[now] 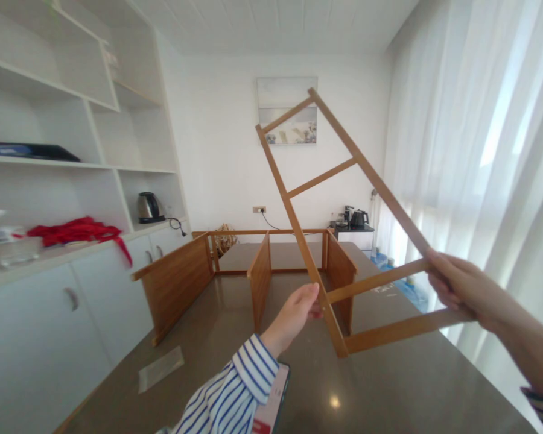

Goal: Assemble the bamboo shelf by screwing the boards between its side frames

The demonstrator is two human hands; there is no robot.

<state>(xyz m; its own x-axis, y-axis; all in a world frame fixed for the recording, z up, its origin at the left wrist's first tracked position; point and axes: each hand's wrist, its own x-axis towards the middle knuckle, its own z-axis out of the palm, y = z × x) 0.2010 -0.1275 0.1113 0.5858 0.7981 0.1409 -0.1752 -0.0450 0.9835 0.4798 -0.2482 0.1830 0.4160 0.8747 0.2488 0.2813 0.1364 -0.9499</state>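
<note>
A ladder-shaped wooden side frame (298, 232) with several crossbars is held up, tilted, above the table (235, 386). My left hand (297, 310) grips its left rail near the lower end, thumb in front and fingers behind. On the other rail, my right hand (461, 286) is closed around the wood near a crossbar. Behind the held frame, a partly assembled wooden shelf unit (259, 280) lies on the table, with several boards standing up from a second frame. Part of its right side is hidden by the held frame.
A clear plastic bag (161, 369) lies at the table's left. A booklet or phone-like item (274, 401) is partly under my left sleeve. White cabinets (95, 301) line the left, with a kettle (148, 208) and red cloth (79, 232). Curtains (479, 150) hang right.
</note>
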